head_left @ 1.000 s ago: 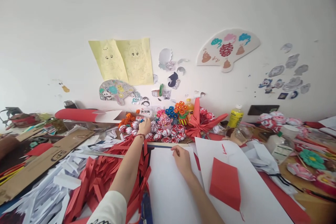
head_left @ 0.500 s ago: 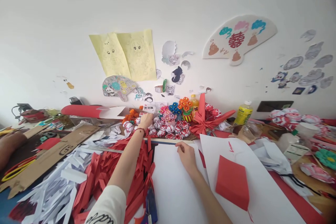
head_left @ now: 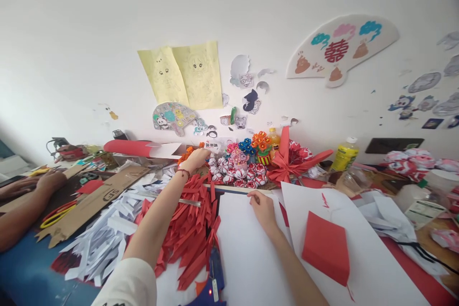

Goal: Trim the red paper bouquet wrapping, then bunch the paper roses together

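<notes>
My left hand [head_left: 199,158] is stretched to the back of the table, beside the red and white folded paper balls [head_left: 238,173] and the orange flowers [head_left: 186,154]; its fingertips are too small to read. My right hand [head_left: 263,206] rests with curled fingers over the top edge of a white paper sheet [head_left: 247,248]; what its fingers hold, if anything, is hidden. Under and beside my left arm lie red folded paper strips [head_left: 191,229] and white paper strips [head_left: 107,229]. A red paper square [head_left: 326,248] sits on another white sheet [head_left: 373,258] at the right.
Another person's hands [head_left: 50,182] rest at the far left near a cardboard strip [head_left: 96,201] and yellow-handled scissors [head_left: 57,215]. A blue glue gun [head_left: 215,272] lies front centre. A large red paper bow [head_left: 287,167] and a yellow bottle [head_left: 344,154] stand at the back.
The view has shifted left, so most things sit farther right. My left hand has moved slightly over the paper balls' left end. The other person's hands show more fully.
</notes>
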Motion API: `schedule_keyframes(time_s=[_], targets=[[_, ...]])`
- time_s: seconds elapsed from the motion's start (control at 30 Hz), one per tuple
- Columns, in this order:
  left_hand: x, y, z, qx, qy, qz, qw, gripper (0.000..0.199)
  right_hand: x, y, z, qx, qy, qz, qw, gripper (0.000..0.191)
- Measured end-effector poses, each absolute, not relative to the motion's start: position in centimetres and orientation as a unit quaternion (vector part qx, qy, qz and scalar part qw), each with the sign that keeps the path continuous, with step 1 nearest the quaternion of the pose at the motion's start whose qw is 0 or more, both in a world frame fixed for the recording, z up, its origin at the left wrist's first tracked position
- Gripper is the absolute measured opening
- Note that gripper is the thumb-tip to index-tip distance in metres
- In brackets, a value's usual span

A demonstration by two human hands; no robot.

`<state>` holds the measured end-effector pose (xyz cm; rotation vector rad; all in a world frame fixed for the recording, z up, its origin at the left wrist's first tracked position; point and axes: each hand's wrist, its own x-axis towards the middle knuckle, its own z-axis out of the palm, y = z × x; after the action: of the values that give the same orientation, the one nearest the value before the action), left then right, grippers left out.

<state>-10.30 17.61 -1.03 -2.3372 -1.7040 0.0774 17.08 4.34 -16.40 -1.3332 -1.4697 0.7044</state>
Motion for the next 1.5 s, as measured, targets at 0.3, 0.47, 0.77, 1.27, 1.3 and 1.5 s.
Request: schedule_keyframes(time_s=[0.3, 0.47, 0.77, 1.27, 1.3, 1.5], targets=[[-10.4, 12.4, 5.0, -0.813, -0.514, -0.083, 0.259, 0.02, 16.8, 3.5, -15.5, -0.501, -0.574, 0.37, 0.532, 0.021], [-8.1, 7.5, 7.0, -0.867, -0.342, -0.102, 0.348, 0.027, 16.0, 2.4, -13.5, -0.41, -0.557, 0.481, 0.538, 0.03], [1.3, 1.8, 1.8, -0.898, 0.173, -0.045, 0.402, 0.025, 17.1, -0.5, -9.8, -0.119, -0.449, 0.752, 0.467, 0.082], [3.1, -0.7, -2.4, -0.89, 0.189, -0.024, 0.415, 0.028, 17.9, 0.1, -10.0, -0.155, -0.426, 0.729, 0.513, 0.019], [3.0, -0.8, -2.1, -0.889, 0.189, -0.026, 0.416, 0.029, 18.1, 0.2, -10.0, -0.15, -0.412, 0.729, 0.526, 0.017], [0.6, 0.6, 0.4, -0.965, 0.09, 0.02, 0.246, 0.03, 19.6, 1.1, -9.6, -0.12, -0.308, 0.736, 0.591, 0.015]])
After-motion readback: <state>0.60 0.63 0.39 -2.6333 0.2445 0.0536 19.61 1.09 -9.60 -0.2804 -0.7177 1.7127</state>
